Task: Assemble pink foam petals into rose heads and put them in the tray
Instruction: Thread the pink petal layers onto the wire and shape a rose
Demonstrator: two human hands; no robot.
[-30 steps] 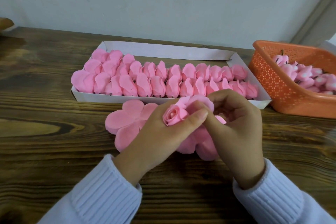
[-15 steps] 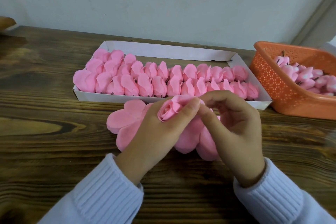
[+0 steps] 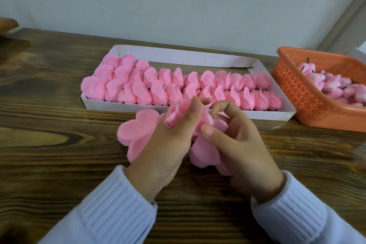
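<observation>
Bare table [image 3: 49, 154] lies left of my hands; the tray's [image 3: 198, 58] near wall stands just beyond them. My left hand [image 3: 168, 144] pinches the rose head [image 3: 175, 116]; my right hand [image 3: 241, 144] seems to pinch its outer petals [image 3: 204, 150].

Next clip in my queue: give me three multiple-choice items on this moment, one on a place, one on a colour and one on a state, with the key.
1. Where does the basket stand?
A. right of the tray
B. left of the tray
C. inside the tray

2. What colour is the tray?
A. black
B. white
C. green

3. What is the left hand doing?
A. held open and empty
B. gripping a half-rolled rose head
C. reaching into the basket

Key:
1 A, the basket sits just past the tray's right end.
2 B, its cardboard walls are white.
3 B, its fingers curl round the pink roll.
</observation>
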